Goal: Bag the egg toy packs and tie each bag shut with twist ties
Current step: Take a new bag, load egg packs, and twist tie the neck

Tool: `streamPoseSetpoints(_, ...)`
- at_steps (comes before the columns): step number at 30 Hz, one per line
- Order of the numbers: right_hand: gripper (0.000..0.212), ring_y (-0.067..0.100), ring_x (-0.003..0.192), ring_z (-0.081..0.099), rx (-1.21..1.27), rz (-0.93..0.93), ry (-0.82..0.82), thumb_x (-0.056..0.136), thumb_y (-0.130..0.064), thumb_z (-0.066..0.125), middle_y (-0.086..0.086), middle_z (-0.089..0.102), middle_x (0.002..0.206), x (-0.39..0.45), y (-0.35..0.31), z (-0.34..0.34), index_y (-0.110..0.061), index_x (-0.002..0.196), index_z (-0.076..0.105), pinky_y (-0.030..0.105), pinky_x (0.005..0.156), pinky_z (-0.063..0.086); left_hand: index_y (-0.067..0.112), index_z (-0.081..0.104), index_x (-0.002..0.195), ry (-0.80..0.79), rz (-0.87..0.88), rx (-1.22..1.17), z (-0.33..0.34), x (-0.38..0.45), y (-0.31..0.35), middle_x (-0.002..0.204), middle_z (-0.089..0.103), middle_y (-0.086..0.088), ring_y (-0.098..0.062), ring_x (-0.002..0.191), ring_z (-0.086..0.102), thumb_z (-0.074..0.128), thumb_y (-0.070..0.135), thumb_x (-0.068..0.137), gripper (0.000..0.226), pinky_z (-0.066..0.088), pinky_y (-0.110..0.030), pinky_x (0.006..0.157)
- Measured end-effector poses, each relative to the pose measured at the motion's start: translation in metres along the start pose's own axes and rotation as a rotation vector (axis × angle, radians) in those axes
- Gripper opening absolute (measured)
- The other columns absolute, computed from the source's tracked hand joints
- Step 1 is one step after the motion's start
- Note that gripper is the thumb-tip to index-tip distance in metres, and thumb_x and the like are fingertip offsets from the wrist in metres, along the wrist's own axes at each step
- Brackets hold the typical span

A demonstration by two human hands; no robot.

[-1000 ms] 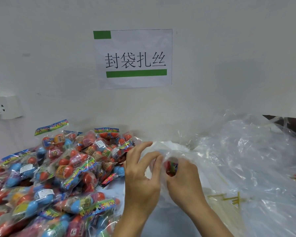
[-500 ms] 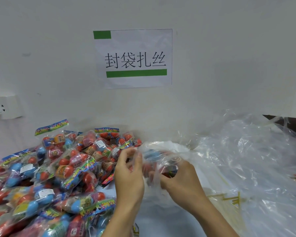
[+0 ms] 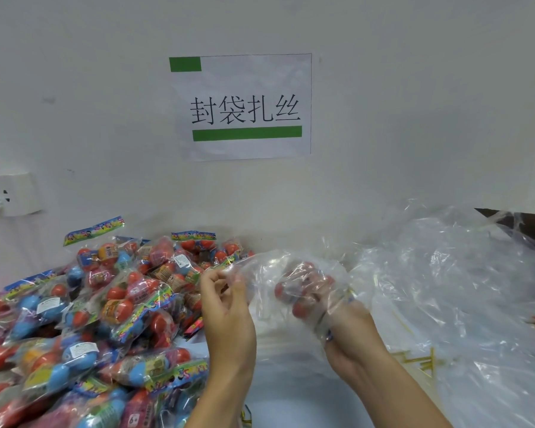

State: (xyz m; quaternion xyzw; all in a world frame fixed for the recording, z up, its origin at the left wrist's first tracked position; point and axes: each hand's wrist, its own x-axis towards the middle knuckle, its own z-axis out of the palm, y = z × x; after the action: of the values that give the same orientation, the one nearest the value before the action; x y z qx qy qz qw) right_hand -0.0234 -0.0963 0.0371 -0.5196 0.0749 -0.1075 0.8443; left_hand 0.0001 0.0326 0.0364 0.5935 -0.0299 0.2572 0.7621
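Head view: left hand [image 3: 229,316] pinches the bag [image 3: 272,273] mouth, right hand [image 3: 346,329] grips the pack [image 3: 303,291] through film near the table's middle — slippery film could slip, spilling it.

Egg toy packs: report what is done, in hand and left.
Done: no tied bag is visible. In hand: left hand pinches the clear bag open; right hand, inside it, holds an egg pack. Left: the pile of packs and the twist ties.
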Motion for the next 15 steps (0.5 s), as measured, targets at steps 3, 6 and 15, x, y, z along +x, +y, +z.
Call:
streamPoseSetpoints(3,0.027,0.020,0.070,0.061,0.144,0.069,-0.013,0.099,0.010,0.047,0.022,0.069,0.095,-0.001,0.001,0.002,0.010,0.118,0.066,0.014,0.036,0.037,0.024,0.048,0.119,0.010,-0.080,-0.073,-0.002,0.000,-0.003,0.122,0.056,-0.003,-0.022,0.116,0.056,0.052,0.034,0.101,0.022,0.046,-0.045,0.102)
streamPoseSetpoints(6,0.016,0.009,0.052,0.059,0.232,0.071,0.005,0.100,-0.001,0.055,0.012,0.064,0.082,0.000,0.000,0.004,-0.001,0.111,0.068,0.015,0.036,0.039,0.027,0.050,0.122,-0.034,-0.248,-0.131,-0.003,0.003,-0.006,0.127,0.056,0.000,-0.022,0.119,0.055,0.045,0.047,0.100,0.030,0.047,-0.044,0.098)
streamPoseSetpoints(15,0.041,0.030,0.068,0.072,0.376,-0.035,-0.146,0.058,-0.019,0.075,0.021,0.072,0.090,0.001,0.001,0.009,-0.003,0.096,0.069,0.043,0.059,0.059,0.027,0.067,0.119,-0.581,-0.490,0.022,0.011,-0.013,-0.011,0.106,0.075,0.004,-0.020,0.093,0.073,0.055,0.072,0.070,0.068,0.055,-0.041,0.087)
